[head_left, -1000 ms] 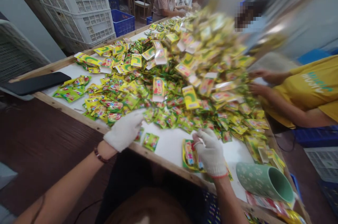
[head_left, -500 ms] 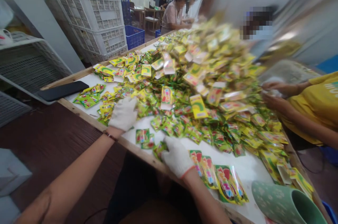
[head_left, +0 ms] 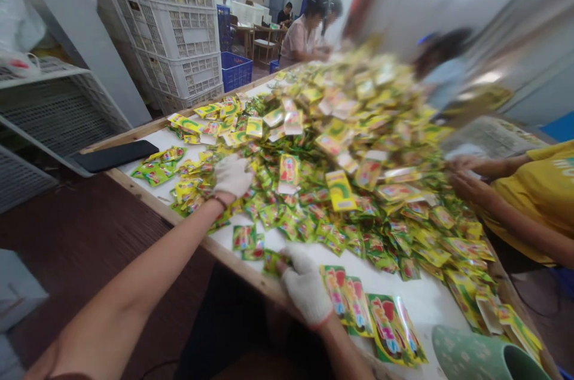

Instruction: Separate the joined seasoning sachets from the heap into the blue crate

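A big heap of small green and yellow sachets covers a long white table. My left hand, in a white glove, reaches far out and lies on the sachets at the heap's near left edge, fingers curled over them. My right hand, also gloved, rests near the table's front edge with its fingers closed on a small green sachet. Just right of that hand lies a row of larger packets.
A black phone lies at the table's left corner. A green cup lies on its side at the front right. A person in a yellow shirt works at the right; other people sit at the far end. White crates are stacked at the back left.
My left hand has reached farther out onto the heap. My right hand has left the larger packets, moved left and closed on a small sachet. The view has shifted right.
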`<control>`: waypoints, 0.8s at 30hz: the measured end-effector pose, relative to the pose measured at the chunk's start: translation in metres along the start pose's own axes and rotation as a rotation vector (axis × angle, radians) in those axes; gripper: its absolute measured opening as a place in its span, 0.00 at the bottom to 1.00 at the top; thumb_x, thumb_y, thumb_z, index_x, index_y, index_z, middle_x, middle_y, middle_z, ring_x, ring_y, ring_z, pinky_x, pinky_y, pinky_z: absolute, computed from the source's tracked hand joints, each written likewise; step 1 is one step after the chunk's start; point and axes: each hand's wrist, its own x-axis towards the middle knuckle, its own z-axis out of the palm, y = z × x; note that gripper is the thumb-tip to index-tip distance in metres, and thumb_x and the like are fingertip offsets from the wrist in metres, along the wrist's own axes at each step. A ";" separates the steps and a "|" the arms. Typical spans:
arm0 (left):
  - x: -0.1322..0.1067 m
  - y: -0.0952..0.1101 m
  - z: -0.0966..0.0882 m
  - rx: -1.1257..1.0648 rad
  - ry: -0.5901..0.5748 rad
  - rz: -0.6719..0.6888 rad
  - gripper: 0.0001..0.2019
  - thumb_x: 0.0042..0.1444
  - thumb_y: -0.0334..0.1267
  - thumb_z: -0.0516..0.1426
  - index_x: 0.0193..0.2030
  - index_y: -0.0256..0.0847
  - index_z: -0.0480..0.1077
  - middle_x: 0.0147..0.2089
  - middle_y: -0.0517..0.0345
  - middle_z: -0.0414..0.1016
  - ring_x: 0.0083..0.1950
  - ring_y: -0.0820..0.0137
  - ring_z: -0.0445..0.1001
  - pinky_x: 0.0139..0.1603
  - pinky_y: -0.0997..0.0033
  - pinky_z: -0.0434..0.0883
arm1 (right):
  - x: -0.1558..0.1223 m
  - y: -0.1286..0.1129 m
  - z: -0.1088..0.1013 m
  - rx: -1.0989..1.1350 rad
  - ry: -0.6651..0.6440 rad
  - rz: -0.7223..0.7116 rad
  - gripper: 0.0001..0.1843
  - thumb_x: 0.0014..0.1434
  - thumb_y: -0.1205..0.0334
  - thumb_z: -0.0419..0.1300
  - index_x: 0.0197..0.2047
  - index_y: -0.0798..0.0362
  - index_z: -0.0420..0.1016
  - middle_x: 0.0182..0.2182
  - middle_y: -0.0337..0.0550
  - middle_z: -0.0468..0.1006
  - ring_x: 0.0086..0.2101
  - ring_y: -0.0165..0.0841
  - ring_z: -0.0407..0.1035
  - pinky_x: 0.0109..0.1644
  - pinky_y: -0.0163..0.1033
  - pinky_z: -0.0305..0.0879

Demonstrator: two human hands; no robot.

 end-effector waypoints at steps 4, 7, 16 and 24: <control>-0.009 0.004 -0.003 -0.245 0.054 -0.004 0.09 0.55 0.40 0.53 0.38 0.40 0.71 0.39 0.55 0.75 0.42 0.66 0.71 0.45 0.68 0.66 | 0.002 0.002 -0.006 0.100 0.038 0.037 0.09 0.51 0.64 0.59 0.37 0.51 0.77 0.32 0.41 0.79 0.36 0.38 0.71 0.41 0.40 0.67; -0.043 0.007 -0.008 -0.655 -0.125 -0.009 0.11 0.52 0.43 0.57 0.38 0.39 0.72 0.33 0.59 0.76 0.34 0.70 0.70 0.37 0.71 0.67 | 0.004 0.002 -0.011 0.250 0.040 0.079 0.08 0.51 0.59 0.60 0.35 0.52 0.76 0.28 0.39 0.77 0.31 0.35 0.69 0.36 0.38 0.67; -0.140 0.035 -0.011 -0.950 -0.799 -0.009 0.12 0.56 0.44 0.54 0.37 0.38 0.74 0.30 0.59 0.75 0.32 0.71 0.71 0.36 0.72 0.70 | 0.018 -0.007 -0.033 0.347 0.012 0.100 0.08 0.48 0.58 0.61 0.29 0.54 0.72 0.22 0.35 0.69 0.24 0.29 0.62 0.28 0.33 0.60; -0.143 0.056 -0.004 -1.015 -0.753 0.022 0.09 0.50 0.32 0.56 0.39 0.40 0.70 0.39 0.57 0.77 0.41 0.68 0.74 0.42 0.69 0.73 | 0.009 -0.015 -0.032 0.281 0.122 0.021 0.14 0.51 0.61 0.58 0.43 0.52 0.71 0.36 0.43 0.76 0.35 0.34 0.69 0.38 0.37 0.67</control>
